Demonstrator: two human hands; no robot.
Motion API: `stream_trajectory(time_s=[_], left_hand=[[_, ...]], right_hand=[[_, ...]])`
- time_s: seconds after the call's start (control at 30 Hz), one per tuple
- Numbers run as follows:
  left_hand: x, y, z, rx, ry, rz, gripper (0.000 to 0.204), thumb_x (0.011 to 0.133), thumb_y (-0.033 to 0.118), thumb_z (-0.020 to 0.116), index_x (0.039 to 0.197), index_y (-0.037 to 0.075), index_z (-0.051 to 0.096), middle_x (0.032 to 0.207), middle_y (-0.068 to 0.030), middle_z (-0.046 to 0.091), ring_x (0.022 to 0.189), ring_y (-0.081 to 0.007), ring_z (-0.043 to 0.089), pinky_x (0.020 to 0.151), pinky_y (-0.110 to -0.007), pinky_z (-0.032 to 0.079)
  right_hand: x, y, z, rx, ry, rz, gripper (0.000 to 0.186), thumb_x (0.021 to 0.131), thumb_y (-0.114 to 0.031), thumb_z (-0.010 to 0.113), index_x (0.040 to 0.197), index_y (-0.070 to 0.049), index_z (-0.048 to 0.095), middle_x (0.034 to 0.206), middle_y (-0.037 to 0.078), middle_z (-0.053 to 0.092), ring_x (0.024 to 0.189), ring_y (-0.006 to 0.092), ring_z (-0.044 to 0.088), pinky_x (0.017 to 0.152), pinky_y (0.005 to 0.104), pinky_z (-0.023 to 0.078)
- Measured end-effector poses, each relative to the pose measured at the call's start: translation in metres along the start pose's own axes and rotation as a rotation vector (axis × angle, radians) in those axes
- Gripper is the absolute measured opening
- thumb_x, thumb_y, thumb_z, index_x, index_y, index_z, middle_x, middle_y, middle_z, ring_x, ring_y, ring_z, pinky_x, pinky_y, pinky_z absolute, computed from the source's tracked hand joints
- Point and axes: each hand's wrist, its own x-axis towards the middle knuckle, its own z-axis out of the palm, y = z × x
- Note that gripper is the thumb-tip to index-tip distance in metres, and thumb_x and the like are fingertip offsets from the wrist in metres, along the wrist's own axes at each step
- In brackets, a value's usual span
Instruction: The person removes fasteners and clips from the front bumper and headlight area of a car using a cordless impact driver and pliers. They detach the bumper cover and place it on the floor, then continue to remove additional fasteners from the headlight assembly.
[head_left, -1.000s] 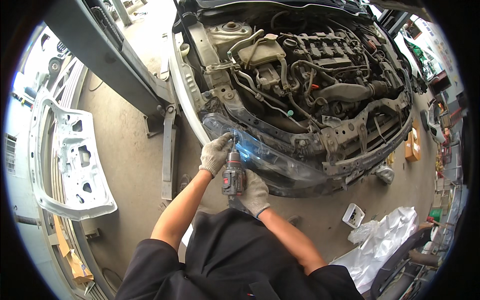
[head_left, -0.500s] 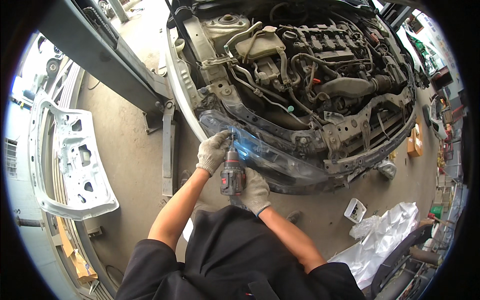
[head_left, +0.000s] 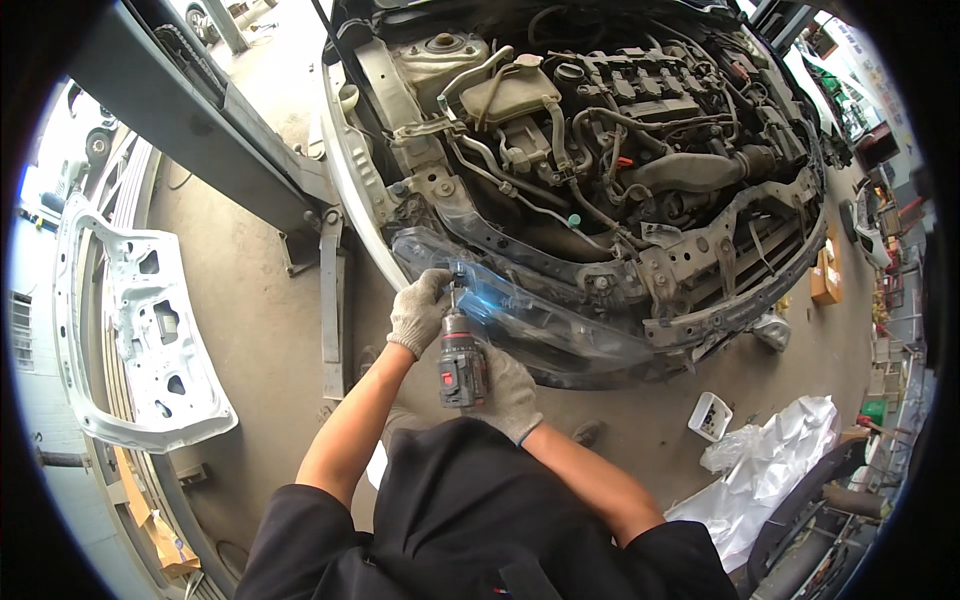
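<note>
My right hand [head_left: 512, 396], in a pale knit work glove, is closed around the grip of a black and red cordless drill [head_left: 461, 372]. The drill points away from me, and its long bit reaches the upper edge of a clear headlight [head_left: 575, 325] at the car's front corner. A bluish glow falls on the lens beside the bit. My left hand [head_left: 417, 312], gloved alike, has its fingers closed beside the bit's tip, against the headlight's edge. What those fingers hold is too small to make out.
The engine bay [head_left: 620, 130] lies exposed behind the headlight. A grey lift post [head_left: 200, 120] and its arm [head_left: 334, 300] stand at left, near a white body panel [head_left: 160, 330]. At right are a white tray [head_left: 710, 416], crumpled white sheeting [head_left: 765, 470] and a cardboard box [head_left: 825, 275].
The drill and my right hand have drawn back slightly toward me, showing more of the bit. My left hand has shifted a little left and down. The view has moved slightly.
</note>
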Motion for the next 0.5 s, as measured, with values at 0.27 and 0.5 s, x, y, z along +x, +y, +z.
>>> stream_trajectory(time_s=[0.27, 0.5], left_hand=[[0.001, -0.007, 0.003, 0.083, 0.007, 0.056, 0.028, 0.091, 0.024, 0.070, 0.116, 0.013, 0.064, 0.092, -0.0176, 0.074, 0.089, -0.0393, 0.071, 0.078, -0.048, 0.055], [0.000, -0.004, 0.001, 0.083, -0.010, 0.022, 0.029, 0.091, 0.022, 0.071, 0.116, 0.012, 0.064, 0.091, -0.0171, 0.073, 0.088, -0.0385, 0.071, 0.077, -0.047, 0.055]], right_hand=[[0.000, -0.006, -0.006, 0.174, 0.079, 0.059, 0.055, 0.078, -0.032, 0.081, 0.125, -0.012, 0.060, 0.109, 0.015, 0.071, 0.101, 0.0351, 0.069, 0.087, 0.0439, 0.056], [-0.006, -0.008, -0.012, 0.230, 0.220, 0.095, 0.048, 0.080, -0.031, 0.080, 0.121, -0.012, 0.061, 0.101, 0.015, 0.073, 0.095, 0.0371, 0.070, 0.081, 0.0466, 0.056]])
